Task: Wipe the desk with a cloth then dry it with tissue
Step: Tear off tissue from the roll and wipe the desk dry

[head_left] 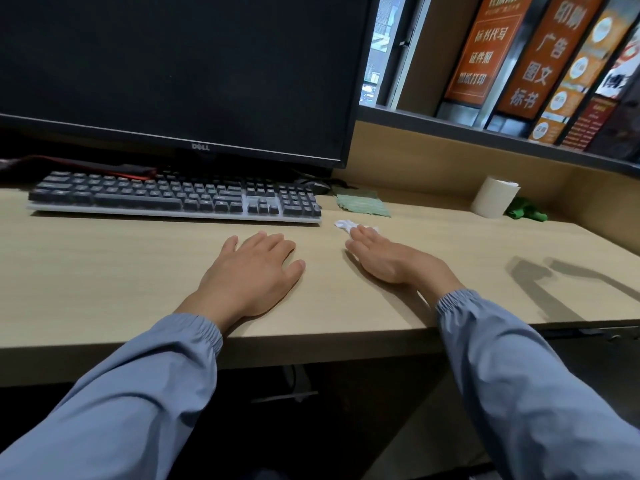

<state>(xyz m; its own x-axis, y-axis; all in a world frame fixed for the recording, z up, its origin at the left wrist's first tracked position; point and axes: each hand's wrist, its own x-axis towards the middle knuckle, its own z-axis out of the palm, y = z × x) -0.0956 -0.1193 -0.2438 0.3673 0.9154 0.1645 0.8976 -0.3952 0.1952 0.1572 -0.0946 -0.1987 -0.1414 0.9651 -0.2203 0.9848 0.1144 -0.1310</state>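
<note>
Her left hand [254, 268] lies flat on the desk [104, 271], fingers together; the right hand [388, 256] presses straight fingers on a tissue [344, 224].

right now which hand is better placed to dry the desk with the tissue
Right. The right hand has its straight fingers resting on the crumpled tissue. The left hand lies flat on the bare desk, apart from the tissue.
</note>
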